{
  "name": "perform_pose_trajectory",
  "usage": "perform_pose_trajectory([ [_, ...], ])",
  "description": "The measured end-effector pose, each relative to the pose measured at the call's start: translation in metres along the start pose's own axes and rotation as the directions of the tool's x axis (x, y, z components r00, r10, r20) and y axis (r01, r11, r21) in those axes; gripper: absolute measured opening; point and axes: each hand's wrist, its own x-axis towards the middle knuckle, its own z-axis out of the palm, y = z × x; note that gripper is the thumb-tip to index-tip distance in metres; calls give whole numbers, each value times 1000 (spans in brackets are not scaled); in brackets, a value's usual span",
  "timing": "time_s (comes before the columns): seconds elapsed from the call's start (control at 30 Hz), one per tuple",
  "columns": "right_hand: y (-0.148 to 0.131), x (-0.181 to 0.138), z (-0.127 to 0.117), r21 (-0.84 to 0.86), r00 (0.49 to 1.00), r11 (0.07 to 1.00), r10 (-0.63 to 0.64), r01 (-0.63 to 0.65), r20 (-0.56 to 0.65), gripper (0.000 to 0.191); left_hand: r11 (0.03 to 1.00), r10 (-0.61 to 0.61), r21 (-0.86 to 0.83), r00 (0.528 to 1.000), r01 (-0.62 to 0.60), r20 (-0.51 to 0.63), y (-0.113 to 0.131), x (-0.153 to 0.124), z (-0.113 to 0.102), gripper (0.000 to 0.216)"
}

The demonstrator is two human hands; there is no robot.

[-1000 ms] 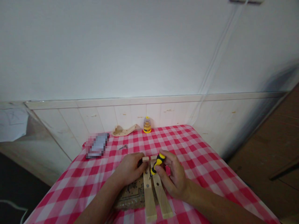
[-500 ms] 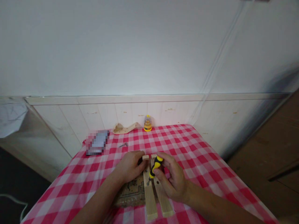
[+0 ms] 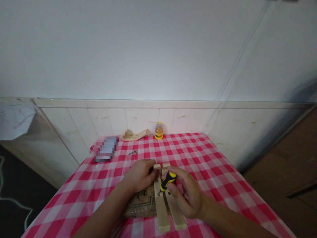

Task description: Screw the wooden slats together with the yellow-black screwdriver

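Note:
My right hand (image 3: 189,193) grips a yellow and black screwdriver (image 3: 168,180) between thumb and fingers. Its shaft slants down to a screw (image 3: 158,194) in the left wooden piece (image 3: 162,213). My left hand (image 3: 141,177) is closed about the far end of that same piece, the thumb pressed on its side and the other fingertips partly hidden. Alongside lies a second wooden piece (image 3: 177,216) with a dark hole, partly covered by my right hand. Both pieces rest on a brown cardboard-like sheet (image 3: 140,206) with black print.
A red and white checked cloth (image 3: 215,198) covers the table. Toward the wall stand a yellow-based bit holder (image 3: 158,131) and a curved wooden part (image 3: 135,135). Several screws (image 3: 133,152) lie left of centre, near a phone-like device (image 3: 107,149), blurred out.
The view has shifted slightly, so everything sits a little further right. My right hand has turned a little on the screwdriver, whose handle leans more to the right. My left hand keeps its hold.

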Motion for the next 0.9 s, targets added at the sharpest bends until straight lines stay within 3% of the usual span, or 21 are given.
perform_pose_trajectory([
  [0.37, -5, 10, -3, 9, 999, 1000, -17, 17, 49, 58, 1000, 12, -28, 1000, -12, -2, -2, 0, 1, 22],
  [0.9, -3, 8, 6, 59, 988, 992, 114, -108, -107, 39, 1000, -8, -10, 1000, 8, -11, 1, 0, 0, 21],
])
